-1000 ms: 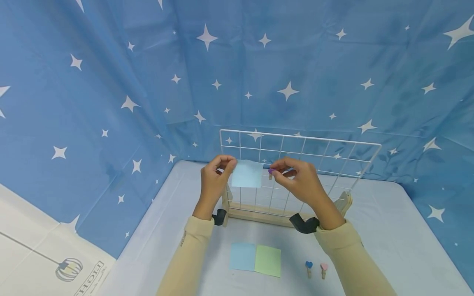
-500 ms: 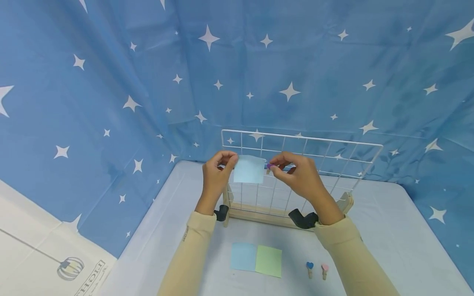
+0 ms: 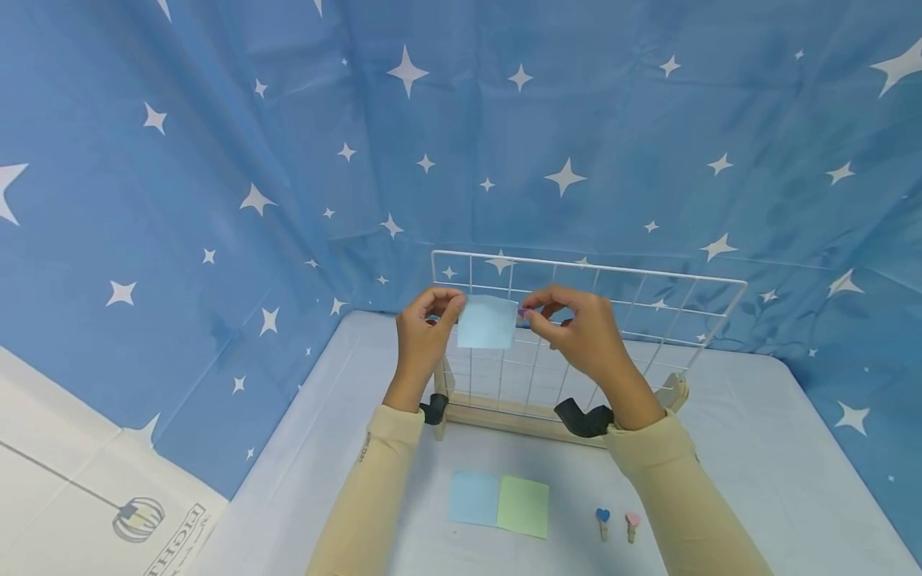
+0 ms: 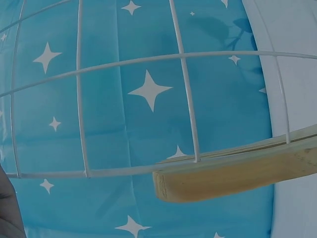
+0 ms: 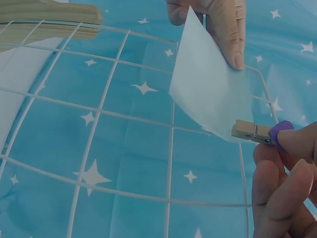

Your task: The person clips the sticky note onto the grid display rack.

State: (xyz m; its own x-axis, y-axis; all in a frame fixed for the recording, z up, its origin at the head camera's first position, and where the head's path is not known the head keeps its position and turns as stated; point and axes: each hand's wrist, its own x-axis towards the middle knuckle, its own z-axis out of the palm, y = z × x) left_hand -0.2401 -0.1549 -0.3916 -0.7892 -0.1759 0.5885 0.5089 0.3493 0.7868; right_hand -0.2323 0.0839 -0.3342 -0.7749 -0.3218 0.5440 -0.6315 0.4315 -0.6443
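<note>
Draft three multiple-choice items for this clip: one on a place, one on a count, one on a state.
1. Where does the pale blue square paper note sit?
A. held against the white wire grid panel
B. flat on the table
C. on the curtain

2. How many small wooden clips lie loose on the table?
A. none
B. two
C. five

3. What does the right hand do?
A. rests flat
B. pinches a purple-headed wooden clip
C. grips the wooden base

Key: 1 A, the left hand holds it there; 2 B, blue-heart clip and pink-heart clip; 3 B, seen in the right wrist view.
</note>
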